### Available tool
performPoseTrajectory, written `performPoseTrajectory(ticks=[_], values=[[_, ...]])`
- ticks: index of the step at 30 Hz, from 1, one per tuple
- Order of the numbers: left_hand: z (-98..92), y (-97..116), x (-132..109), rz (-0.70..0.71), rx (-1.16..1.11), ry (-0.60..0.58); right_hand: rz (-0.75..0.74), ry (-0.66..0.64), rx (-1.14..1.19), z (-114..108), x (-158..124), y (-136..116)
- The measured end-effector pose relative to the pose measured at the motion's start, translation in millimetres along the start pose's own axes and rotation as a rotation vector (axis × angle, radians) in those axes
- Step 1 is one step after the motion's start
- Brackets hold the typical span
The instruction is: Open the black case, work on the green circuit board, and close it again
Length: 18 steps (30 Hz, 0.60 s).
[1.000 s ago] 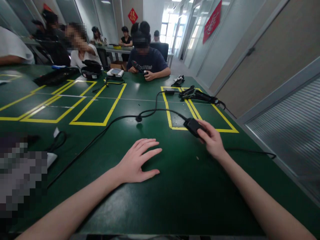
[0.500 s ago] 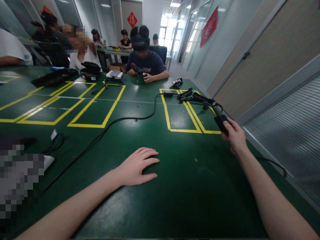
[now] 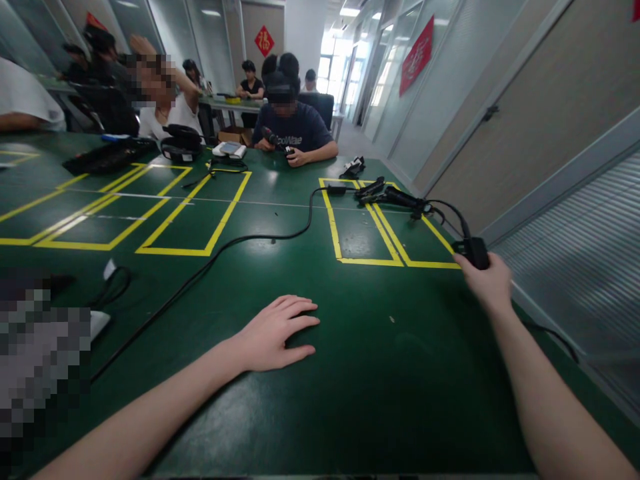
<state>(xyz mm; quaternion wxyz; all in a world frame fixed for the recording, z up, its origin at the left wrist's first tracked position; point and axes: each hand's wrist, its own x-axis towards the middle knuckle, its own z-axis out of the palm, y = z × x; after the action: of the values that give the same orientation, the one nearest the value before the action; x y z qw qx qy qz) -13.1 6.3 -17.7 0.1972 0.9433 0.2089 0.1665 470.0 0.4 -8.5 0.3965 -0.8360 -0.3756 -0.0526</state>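
My left hand point(image 3: 280, 333) lies flat on the green table point(image 3: 350, 400) with its fingers spread, holding nothing. At the right, my right hand point(image 3: 487, 280) grips a small black box point(image 3: 476, 253) near the table's right edge. From that box a black cable point(image 3: 450, 205) runs back to a black device point(image 3: 400, 197) lying across the yellow tape outlines. Beyond it a long black cable point(image 3: 240, 239) with an inline black block point(image 3: 340, 190) curves across the table to the lower left.
A small black and white item point(image 3: 354, 167) is at the far right of the table. Across it, a person in a dark shirt point(image 3: 300, 127) holds a dark object. A black case point(image 3: 181, 142), a white device point(image 3: 230, 149) and a black tray point(image 3: 107, 155) stand far left.
My right hand has moved to the right with the black box, which has turned more upright. The attached cable now arcs higher. My left hand has not moved.
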Motion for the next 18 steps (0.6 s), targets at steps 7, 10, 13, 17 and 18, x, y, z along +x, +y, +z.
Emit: performPoseTrajectory(ticks=[7,10,13,17,18], values=[[-1.2,0.7,-0.5,0.0,-0.003,-0.002,0.04,-0.161,-0.178,14.0,-3.6,4.3],[-1.6,1.0,-0.3,0.0,-0.005,-0.005,0.045,-0.171,-0.139,13.2,-1.5,3.9],[-1.6,1.1,-0.2,0.0,-0.008,0.004,0.069,-0.174,-0.104,10.0,-1.5,0.7],[-1.7,1.1,-0.6,0.0,-0.007,0.007,0.148,-0.17,-0.038,4.2,-5.2,-4.9],[-1.8,1.1,-0.6,0.001,-0.006,0.007,0.173,-0.167,-0.02,3.1,-6.2,-5.9]])
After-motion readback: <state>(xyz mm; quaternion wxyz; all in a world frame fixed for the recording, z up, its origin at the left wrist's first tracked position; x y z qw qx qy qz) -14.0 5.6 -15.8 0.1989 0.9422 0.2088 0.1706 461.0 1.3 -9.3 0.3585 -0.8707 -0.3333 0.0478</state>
